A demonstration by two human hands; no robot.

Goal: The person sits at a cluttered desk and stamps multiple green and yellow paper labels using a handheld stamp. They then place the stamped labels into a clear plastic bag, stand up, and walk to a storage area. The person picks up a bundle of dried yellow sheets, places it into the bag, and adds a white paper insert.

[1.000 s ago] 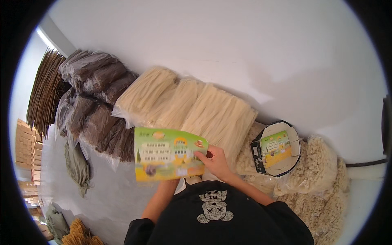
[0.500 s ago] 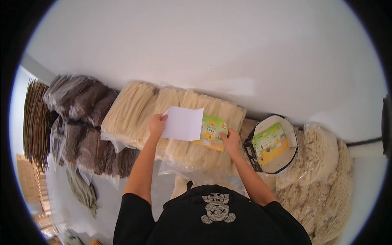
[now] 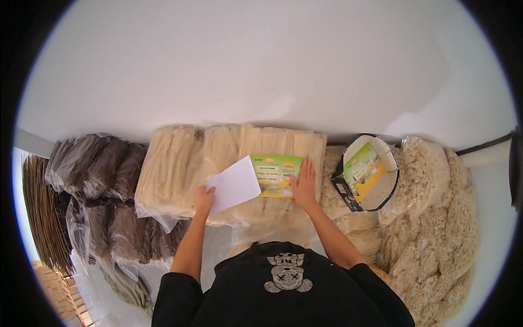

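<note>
A blank white sheet (image 3: 236, 184) slants over the pale bundles, and my left hand (image 3: 204, 199) is closed on its lower left edge. Its right side overlaps a green-and-yellow printed sheet (image 3: 278, 175); whether the two are joined, I cannot tell. My right hand (image 3: 306, 188) lies flat along the printed sheet's right edge, fingers stretched upward and thumb on the print. Under both sheets are plastic-wrapped bundles of pale, flat dried strips (image 3: 170, 169), like noodles or sheets of bean curd.
Right of my right hand stands an open cut-down box (image 3: 339, 182) with similar printed sheets (image 3: 366, 171) inside. Bags of curly cream-coloured dried goods (image 3: 427, 234) fill the far right. Dark brown wrapped bundles (image 3: 111, 171) and thin brown sticks (image 3: 43, 212) are at left. A white wall (image 3: 261, 65) rises behind.
My left hand has drawn the white sheet lower and tilted it, uncovering more of the printed sheet. My right hand has gone from gripping its edge to lying flat. The view has shifted slightly.
</note>
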